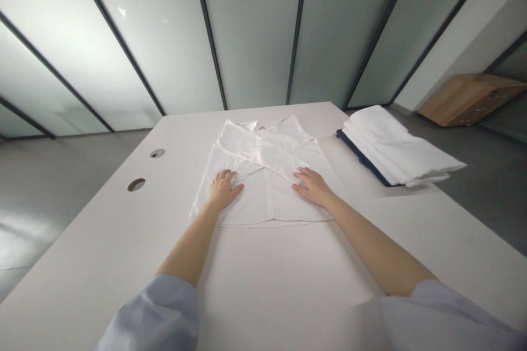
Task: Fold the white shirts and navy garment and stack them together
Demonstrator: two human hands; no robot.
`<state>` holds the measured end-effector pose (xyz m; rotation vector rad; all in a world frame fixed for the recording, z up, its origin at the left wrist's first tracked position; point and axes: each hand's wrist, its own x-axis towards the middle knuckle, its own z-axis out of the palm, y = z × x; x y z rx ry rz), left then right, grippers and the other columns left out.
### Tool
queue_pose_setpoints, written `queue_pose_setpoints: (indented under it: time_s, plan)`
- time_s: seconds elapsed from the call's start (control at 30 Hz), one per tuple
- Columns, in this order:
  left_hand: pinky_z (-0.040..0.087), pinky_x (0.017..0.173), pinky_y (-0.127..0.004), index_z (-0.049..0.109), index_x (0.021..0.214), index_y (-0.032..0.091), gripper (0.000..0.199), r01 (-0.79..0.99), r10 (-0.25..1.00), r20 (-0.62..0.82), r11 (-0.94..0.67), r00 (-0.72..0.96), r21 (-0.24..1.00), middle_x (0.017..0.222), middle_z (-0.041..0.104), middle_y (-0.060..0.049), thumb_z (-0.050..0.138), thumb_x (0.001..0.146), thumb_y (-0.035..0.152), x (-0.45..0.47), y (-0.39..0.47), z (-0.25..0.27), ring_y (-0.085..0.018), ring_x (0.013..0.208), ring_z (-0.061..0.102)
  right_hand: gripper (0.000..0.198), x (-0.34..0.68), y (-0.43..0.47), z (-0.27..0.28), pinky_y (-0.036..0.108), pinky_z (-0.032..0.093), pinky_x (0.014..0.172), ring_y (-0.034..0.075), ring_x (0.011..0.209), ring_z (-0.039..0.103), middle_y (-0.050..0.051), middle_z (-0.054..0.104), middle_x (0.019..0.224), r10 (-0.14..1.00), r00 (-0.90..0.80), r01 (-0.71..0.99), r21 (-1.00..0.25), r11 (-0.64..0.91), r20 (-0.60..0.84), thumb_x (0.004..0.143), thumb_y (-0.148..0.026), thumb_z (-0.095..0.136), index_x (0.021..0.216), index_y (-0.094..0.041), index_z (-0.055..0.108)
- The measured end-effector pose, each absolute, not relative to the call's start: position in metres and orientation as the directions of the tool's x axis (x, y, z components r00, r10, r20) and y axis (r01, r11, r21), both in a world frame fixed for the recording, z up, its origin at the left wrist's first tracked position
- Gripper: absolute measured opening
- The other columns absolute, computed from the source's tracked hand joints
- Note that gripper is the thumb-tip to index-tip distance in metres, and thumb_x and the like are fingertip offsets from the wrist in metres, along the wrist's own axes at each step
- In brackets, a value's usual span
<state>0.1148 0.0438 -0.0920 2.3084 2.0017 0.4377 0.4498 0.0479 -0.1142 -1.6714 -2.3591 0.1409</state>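
A white shirt [251, 197] lies spread on the white table, its collar toward the far edge and its hem toward me. Its sleeves are folded inward and cross over the front. My left hand [224, 189] rests on the left side of the shirt, fingers apart and palm down. On the right side my right hand [313, 185] lies the same way, fingers stretched out over the cloth near a sleeve end. Neither hand grips anything.
A stack of folded white cloth [395, 145] with a dark blue piece [362, 162] beneath sits at the table's right edge. Two round cable holes [136, 185] are at the left of the table [263, 285]. A wooden cabinet [469, 100] stands beyond, before frosted glass panels [255, 33].
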Motion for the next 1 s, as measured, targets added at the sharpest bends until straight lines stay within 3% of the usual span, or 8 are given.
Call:
queue_pose_setpoints:
  time_s: [0.13,0.23,0.3,0.4,0.57,0.67,0.8,1.0]
  plan:
    - [0.049,0.086,-0.033,0.064,0.097,0.021,0.023,0.943,0.96,0.262,-0.177,0.102,0.281,0.098,0.067,-0.007,0.054,0.086,0.038,0.121,0.039,-0.08,-0.022,0.097,0.062,0.035,0.446,0.044,-0.106,0.043,0.038,0.101,0.028,0.12,0.051,0.012,0.057,0.128,0.927,-0.286,0.916,-0.214,0.339,0.244,0.088,-0.036,0.054,0.119,-0.022,0.064]
    - [0.048,0.07,-0.03,0.064,0.086,0.022,0.025,0.929,0.968,0.189,-0.219,0.167,0.299,0.073,0.066,-0.003,0.046,0.09,0.038,0.129,0.033,-0.072,-0.019,0.074,0.065,0.023,0.436,0.036,-0.094,0.038,0.042,0.09,0.025,0.1,0.058,0.01,0.065,0.106,0.904,-0.33,0.902,-0.191,0.386,0.27,0.088,-0.024,0.051,0.102,-0.02,0.069]
    - [0.047,0.069,-0.029,0.065,0.087,0.022,0.026,0.922,0.964,0.153,-0.254,0.217,0.291,0.068,0.066,-0.002,0.045,0.09,0.038,0.135,0.03,-0.07,-0.019,0.07,0.065,0.023,0.428,0.031,-0.088,0.035,0.043,0.084,0.023,0.092,0.059,0.009,0.066,0.096,0.877,-0.408,0.869,-0.186,0.458,0.253,0.089,-0.019,0.048,0.094,-0.02,0.07]
    - [0.049,0.073,-0.03,0.066,0.093,0.022,0.024,0.897,0.939,0.122,-0.344,0.322,0.279,0.078,0.069,-0.003,0.047,0.089,0.036,0.142,0.028,-0.071,-0.019,0.076,0.066,0.023,0.419,0.026,-0.085,0.033,0.043,0.082,0.022,0.092,0.059,0.008,0.068,0.095,0.835,-0.501,0.82,-0.185,0.542,0.228,0.09,-0.022,0.049,0.095,-0.02,0.071]
    - [0.048,0.092,-0.034,0.067,0.1,0.022,0.024,0.838,0.87,0.141,-0.494,0.473,0.232,0.105,0.067,-0.008,0.053,0.086,0.036,0.146,0.028,-0.078,-0.022,0.102,0.062,0.024,0.417,0.027,-0.087,0.033,0.043,0.085,0.022,0.094,0.061,0.009,0.068,0.098,0.801,-0.562,0.779,-0.194,0.596,0.206,0.09,-0.027,0.051,0.096,-0.019,0.073]
    - [0.047,0.096,-0.036,0.067,0.104,0.023,0.026,0.836,0.863,0.149,-0.504,0.482,0.217,0.108,0.066,-0.008,0.053,0.087,0.037,0.145,0.029,-0.081,-0.022,0.104,0.061,0.025,0.417,0.027,-0.086,0.034,0.044,0.087,0.022,0.097,0.061,0.009,0.069,0.101,0.803,-0.563,0.779,-0.197,0.595,0.196,0.091,-0.028,0.05,0.098,-0.019,0.072]
    - [0.044,0.101,-0.037,0.066,0.11,0.024,0.031,0.87,0.883,0.14,-0.466,0.448,0.158,0.118,0.066,-0.007,0.052,0.088,0.039,0.145,0.029,-0.082,-0.023,0.11,0.061,0.032,0.415,0.026,-0.087,0.037,0.041,0.098,0.025,0.112,0.058,0.011,0.065,0.121,0.804,-0.569,0.79,-0.159,0.592,0.17,0.093,-0.036,0.049,0.112,-0.018,0.069]
    - [0.027,0.115,-0.039,0.05,0.136,0.022,0.053,0.906,0.912,0.065,-0.409,0.404,0.108,0.148,0.047,-0.008,0.041,0.093,0.051,0.152,0.021,-0.084,-0.022,0.137,0.042,0.048,0.415,0.025,-0.097,0.044,0.025,0.114,0.025,0.139,0.037,0.013,0.044,0.149,0.849,-0.517,0.843,-0.108,0.527,0.107,0.098,-0.044,0.037,0.137,-0.018,0.052]
